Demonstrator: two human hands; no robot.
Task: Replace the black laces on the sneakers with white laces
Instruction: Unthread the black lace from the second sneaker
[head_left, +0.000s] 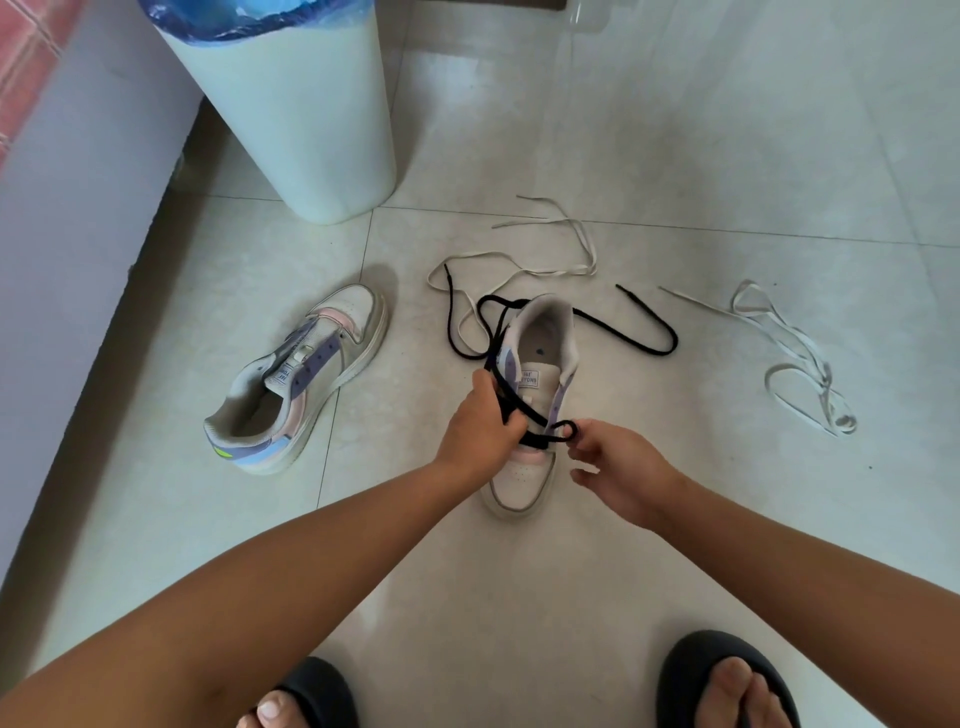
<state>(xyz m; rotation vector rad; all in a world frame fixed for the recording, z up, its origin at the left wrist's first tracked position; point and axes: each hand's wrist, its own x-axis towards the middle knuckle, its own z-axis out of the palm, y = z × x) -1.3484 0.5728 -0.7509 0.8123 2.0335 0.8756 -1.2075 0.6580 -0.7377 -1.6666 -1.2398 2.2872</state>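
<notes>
Leftmost, I see a white bin (301, 119) standing on the tiled floor (675, 130), and nearer me the unlaced sneaker (306, 374) lying beside it. My left hand (480, 423) grips the black lace (613, 325), fingers curled round strands over the second sneaker (535, 395). My right hand (618, 467) pinches a loop of that lace at the eyelets. One white lace (519, 260) sprawls beyond the shoe; another white lace (795, 358) lies well apart at right.
</notes>
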